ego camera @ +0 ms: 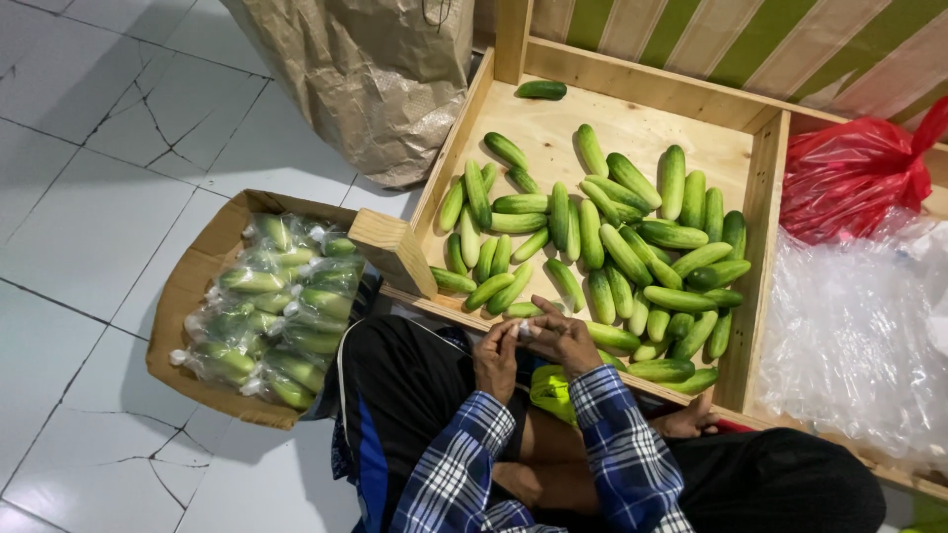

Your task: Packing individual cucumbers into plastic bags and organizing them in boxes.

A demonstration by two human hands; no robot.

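Cucumbers point(612, 237) in wooden tray point(765, 237)

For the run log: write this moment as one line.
left hand: pinching small white piece | right hand: same piece | cucumbers: loose in wooden tray | cardboard box: bagged cucumbers
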